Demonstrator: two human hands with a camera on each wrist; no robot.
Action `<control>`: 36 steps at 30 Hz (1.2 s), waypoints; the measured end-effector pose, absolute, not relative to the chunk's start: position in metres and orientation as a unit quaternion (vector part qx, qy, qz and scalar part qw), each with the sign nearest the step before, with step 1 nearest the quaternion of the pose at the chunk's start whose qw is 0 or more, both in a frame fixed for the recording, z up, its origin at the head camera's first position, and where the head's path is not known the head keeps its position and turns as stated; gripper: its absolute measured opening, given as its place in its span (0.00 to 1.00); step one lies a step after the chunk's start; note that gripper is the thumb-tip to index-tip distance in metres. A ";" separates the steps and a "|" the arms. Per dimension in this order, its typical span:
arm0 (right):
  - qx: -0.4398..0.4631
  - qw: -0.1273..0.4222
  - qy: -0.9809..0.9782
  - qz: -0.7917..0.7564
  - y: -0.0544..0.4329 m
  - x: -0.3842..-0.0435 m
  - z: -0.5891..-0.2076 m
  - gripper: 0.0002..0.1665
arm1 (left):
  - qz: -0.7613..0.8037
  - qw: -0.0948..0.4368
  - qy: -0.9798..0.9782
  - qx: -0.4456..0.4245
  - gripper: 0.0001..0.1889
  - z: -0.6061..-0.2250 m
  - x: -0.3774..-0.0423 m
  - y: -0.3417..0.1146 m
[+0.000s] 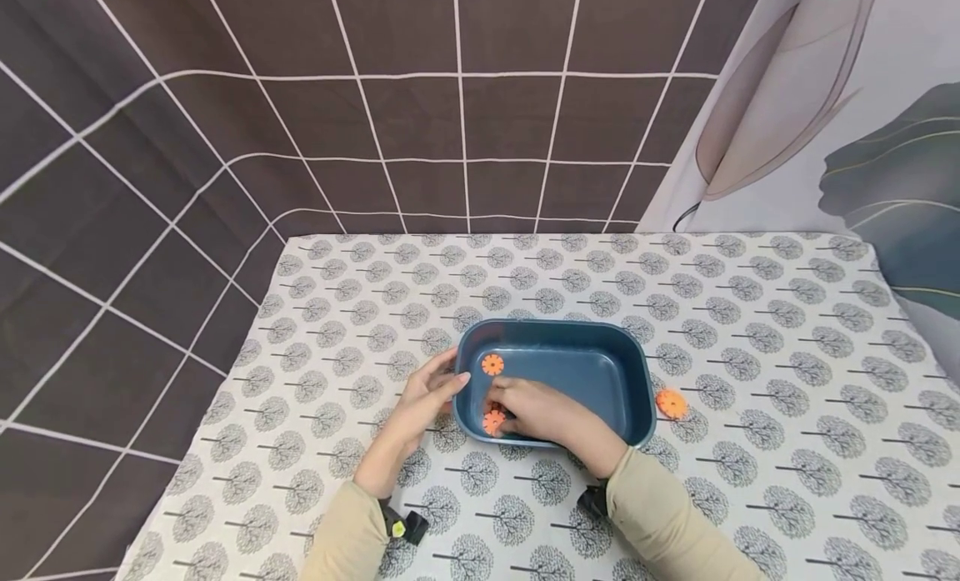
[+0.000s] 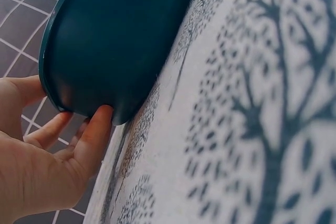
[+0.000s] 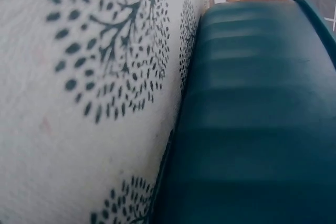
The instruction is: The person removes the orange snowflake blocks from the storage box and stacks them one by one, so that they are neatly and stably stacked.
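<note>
A dark blue plastic basin (image 1: 600, 331) stands on the patterned cloth. My left hand (image 1: 420, 402) grips its left end, thumb over the rim and fingers against the outer wall. In the left wrist view, the fingers (image 2: 94, 135) touch that wall from outside. My right hand (image 1: 540, 410) reaches into the basin over the near wall, fingers bent around an orange notched disc (image 1: 493, 423) and seeming to pinch it. Another orange notched disc (image 1: 492, 364) lies farther back on the basin floor. The basin's outer wall (image 3: 252, 129) hides the right fingers in the right wrist view.
A third orange disc (image 1: 671, 404) lies on the cloth just right of the basin. The tree-patterned tablecloth (image 1: 787, 398) covers the table. Dark gridded curtains (image 1: 405, 114) hang behind and to the left; a pale printed curtain (image 1: 825, 81) hangs at right.
</note>
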State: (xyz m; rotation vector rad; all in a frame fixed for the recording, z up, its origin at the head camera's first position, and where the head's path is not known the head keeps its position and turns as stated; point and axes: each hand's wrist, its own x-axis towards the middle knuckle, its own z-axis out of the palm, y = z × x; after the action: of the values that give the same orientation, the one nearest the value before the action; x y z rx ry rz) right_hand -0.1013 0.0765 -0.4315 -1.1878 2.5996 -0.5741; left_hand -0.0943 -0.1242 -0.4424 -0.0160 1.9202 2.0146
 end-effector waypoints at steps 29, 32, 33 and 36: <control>-0.428 0.003 0.881 -0.202 0.082 -0.098 -0.421 0.19 | 0.707 0.190 0.681 -0.021 0.30 -0.445 -0.095 -0.123; -0.430 -0.028 0.868 -0.249 0.085 -0.097 -0.418 0.17 | 0.708 0.190 0.680 -0.019 0.30 -0.445 -0.095 -0.123; -0.430 -0.038 0.863 -0.263 0.086 -0.097 -0.417 0.17 | 0.709 0.188 0.680 -0.017 0.30 -0.445 -0.095 -0.123; -0.429 -0.061 0.854 -0.288 0.087 -0.097 -0.414 0.17 | 0.710 0.183 0.680 -0.021 0.29 -0.445 -0.096 -0.124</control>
State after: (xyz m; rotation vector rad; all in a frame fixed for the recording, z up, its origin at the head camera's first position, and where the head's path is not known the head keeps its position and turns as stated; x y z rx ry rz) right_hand -0.0974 0.0868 -0.4140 -1.4036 2.7920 -0.9402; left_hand -0.0964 -0.1244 -0.4447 -0.0588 1.9195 2.0021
